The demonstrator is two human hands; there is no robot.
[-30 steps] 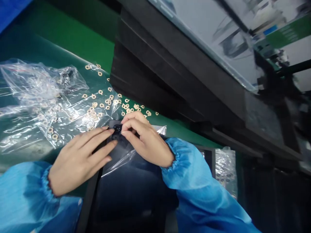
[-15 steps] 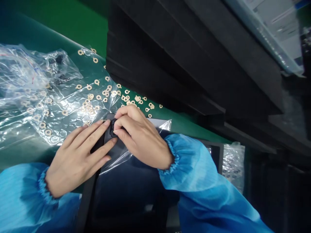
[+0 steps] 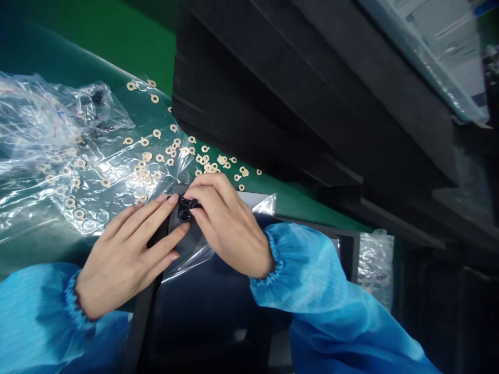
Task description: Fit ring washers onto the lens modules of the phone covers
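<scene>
A dark grey, phone-like device [image 3: 183, 251] lies under both hands, with a black camera block bearing round lenses [image 3: 184, 214] at its upper end. My left hand [image 3: 130, 254] rests flat with fingers spread, fingertips beside the block on its left. Over the block's upper right, my right hand [image 3: 222, 223] is bent into a pinch, thumb and fingertips close to the lenses. Whatever is between those fingertips is too small or hidden to make out. Clear film [image 3: 191, 258] shows along the device's lower part.
Several pale ring-shaped tabs [image 3: 147, 157] are scattered on clear plastic and the green table [image 3: 280, 189]. A crumpled clear bag [image 3: 39, 111] lies left. Stacked black foam [image 3: 273, 98] rises behind. A dark tray [image 3: 218, 322] is below the hands, with another clear bag [image 3: 376, 270] right of it.
My right hand's fingertips have shifted slightly right and up, uncovering more of the round lenses. My left hand stays in nearly the same place.
</scene>
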